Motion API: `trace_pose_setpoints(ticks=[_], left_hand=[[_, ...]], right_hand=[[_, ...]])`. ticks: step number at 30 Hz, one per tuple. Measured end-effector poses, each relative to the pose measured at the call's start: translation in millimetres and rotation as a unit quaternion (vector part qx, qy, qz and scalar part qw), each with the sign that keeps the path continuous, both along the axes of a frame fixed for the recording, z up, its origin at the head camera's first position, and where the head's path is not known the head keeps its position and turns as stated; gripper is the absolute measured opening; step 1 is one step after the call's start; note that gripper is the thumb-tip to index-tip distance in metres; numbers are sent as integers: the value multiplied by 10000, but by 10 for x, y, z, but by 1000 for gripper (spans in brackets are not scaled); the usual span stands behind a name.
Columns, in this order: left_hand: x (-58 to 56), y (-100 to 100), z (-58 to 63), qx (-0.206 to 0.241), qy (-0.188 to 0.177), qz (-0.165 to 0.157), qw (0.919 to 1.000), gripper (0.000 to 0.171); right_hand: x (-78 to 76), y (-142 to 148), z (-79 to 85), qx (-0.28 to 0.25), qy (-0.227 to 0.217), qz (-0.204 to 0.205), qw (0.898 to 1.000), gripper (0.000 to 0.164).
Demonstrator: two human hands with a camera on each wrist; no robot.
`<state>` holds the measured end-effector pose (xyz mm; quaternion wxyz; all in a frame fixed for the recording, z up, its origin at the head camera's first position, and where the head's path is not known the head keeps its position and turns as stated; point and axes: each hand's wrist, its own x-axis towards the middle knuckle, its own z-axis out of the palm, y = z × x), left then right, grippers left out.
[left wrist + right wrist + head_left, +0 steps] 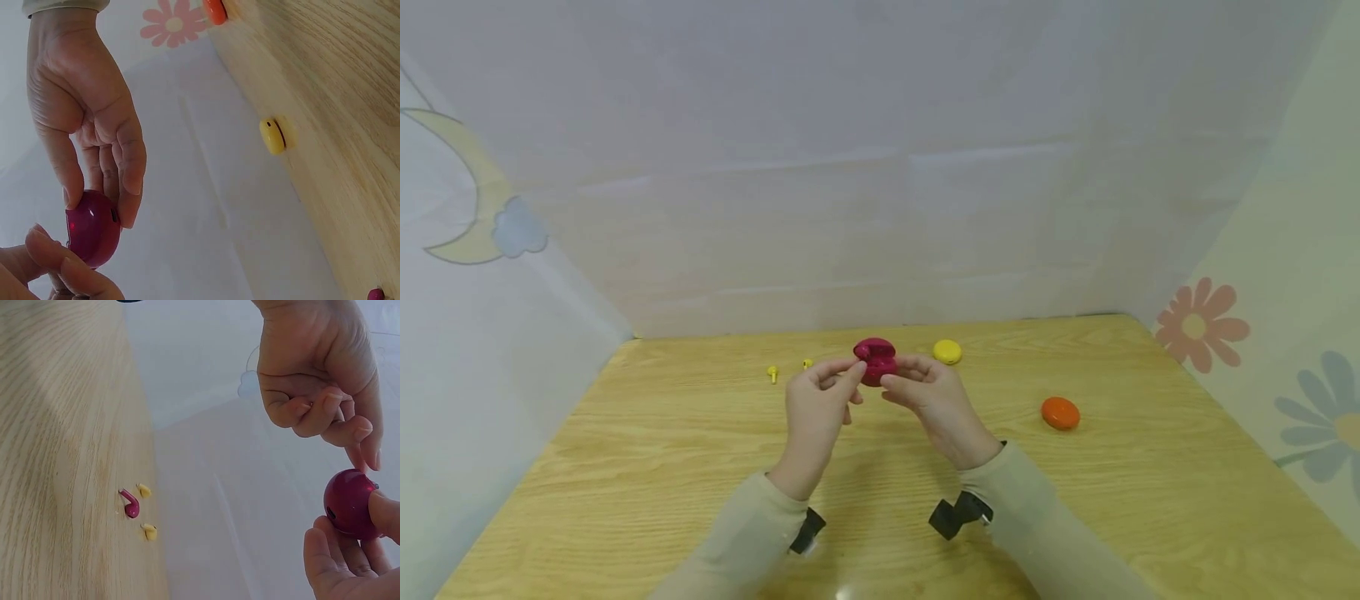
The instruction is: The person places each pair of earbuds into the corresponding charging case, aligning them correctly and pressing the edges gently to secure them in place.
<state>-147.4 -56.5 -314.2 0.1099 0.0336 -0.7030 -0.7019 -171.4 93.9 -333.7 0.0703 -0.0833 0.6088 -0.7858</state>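
Pale sleeves (752, 521) lie nearest; beyond, above the bench (670, 467), the right hand (942, 406) pinches the open magenta case (877, 373). The left hand (817, 408) meets its edge, whether pinching or merely touching is unclear.

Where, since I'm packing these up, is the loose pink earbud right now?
In the right wrist view, the pink earbud lies on the table, left of centre, just left of two yellow earbuds.
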Motion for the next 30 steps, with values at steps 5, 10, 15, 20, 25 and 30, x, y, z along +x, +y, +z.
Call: trace_pose_setpoints(ticks=[5, 10, 15, 20, 25, 30], left_hand=[[-19, -26, 2, -26, 190, 53, 9998, 24], [-31, -30, -9, 5, 322, -38, 9995, 25], [-15, -23, -18, -5, 306, -110, 9995, 24], [-5, -55, -32, -2, 259, -106, 9996, 25], [-8, -143, -53, -62, 41, -34, 10000, 25], [-11, -265, -75, -104, -185, 67, 9998, 23]], right_hand=[[-2, 1, 5, -75, -34, -62, 9999, 25], [5, 5, -5, -102, -41, 4, 9999, 24], [18, 15, -2, 8, 4, 54, 10000, 28], [18, 21, 18, 121, 21, 6, 9999, 30], [18, 30, 19, 93, -14, -22, 10000, 31], [17, 39, 13, 36, -38, -27, 10000, 30]])
